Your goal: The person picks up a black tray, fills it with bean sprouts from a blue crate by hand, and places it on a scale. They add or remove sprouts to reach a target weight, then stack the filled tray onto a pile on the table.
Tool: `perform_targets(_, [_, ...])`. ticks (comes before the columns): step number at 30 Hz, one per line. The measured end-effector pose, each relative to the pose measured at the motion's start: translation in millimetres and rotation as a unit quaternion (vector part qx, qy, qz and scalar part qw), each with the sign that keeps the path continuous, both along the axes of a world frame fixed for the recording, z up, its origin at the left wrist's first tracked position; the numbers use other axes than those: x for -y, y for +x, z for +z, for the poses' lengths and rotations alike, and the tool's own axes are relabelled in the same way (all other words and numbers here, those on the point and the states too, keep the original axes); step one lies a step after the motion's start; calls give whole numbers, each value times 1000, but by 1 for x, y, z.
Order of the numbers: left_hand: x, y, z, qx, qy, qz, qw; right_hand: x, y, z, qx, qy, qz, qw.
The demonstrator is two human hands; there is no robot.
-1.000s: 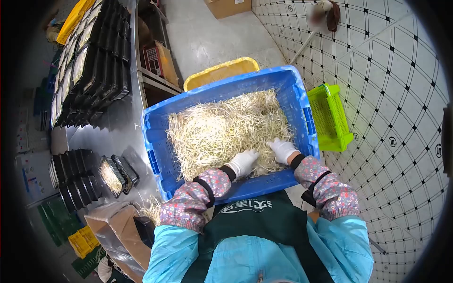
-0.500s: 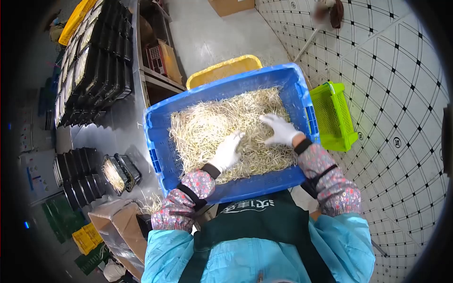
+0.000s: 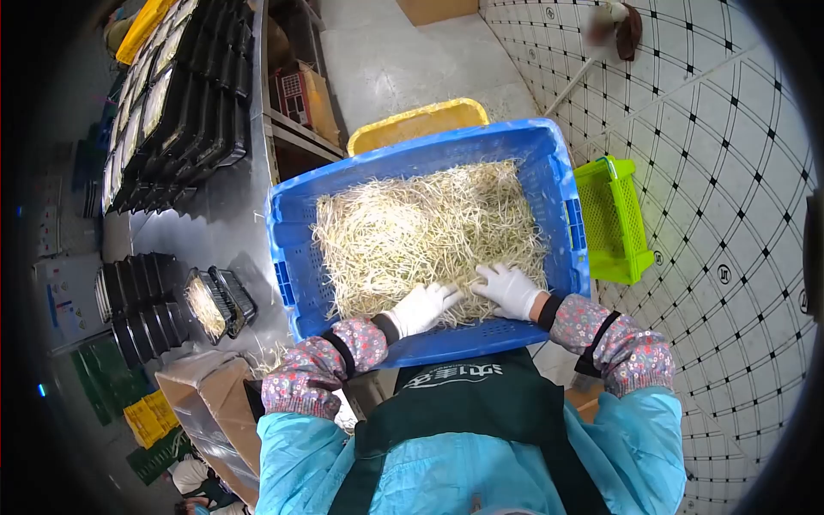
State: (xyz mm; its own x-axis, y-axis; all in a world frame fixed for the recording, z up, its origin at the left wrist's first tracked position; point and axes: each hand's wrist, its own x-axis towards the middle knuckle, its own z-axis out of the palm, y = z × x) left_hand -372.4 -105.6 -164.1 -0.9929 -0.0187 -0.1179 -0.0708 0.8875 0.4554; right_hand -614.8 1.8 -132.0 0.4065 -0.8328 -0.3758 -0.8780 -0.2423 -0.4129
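A blue plastic crate in front of me holds a thick layer of pale bean sprouts. Both my hands wear white gloves and rest in the sprouts near the crate's close side. My left hand lies on them with its fingers stretched to the right. A short distance across from it, my right hand points left, its fingers apart and their tips touching sprouts. Neither hand has a clear bundle in it.
On the left, a metal table bears stacked filled black trays and one tray of sprouts. A cardboard box stands close by. Beyond the crate is a yellow bin; at right, a green basket.
Both hands have moved toward my body, to the near side of the sprouts. The right hand has come down from the middle, and the hollow by its fingers no longer shows.
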Motion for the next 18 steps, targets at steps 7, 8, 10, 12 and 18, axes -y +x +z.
perform_targets(7, [13, -55, -8, 194, 139, 152, 959, 30, -26, -42, 68, 109, -212, 969])
perform_targets(8, [19, -57, 5, 193, 140, 153, 959, 33, -35, -19, 152, 45, -291, 944])
perform_targets(10, [29, -51, 30, -71, 247, 288, 923, 35, -56, -2, 310, -4, -369, 876])
perform_targets(12, [39, -53, 46, -92, 249, 315, 911, 37, -61, 0, 392, -2, -402, 827])
perform_targets(18, [49, -33, 56, -88, 341, 428, 832, 49, -58, 13, 490, 57, -458, 740])
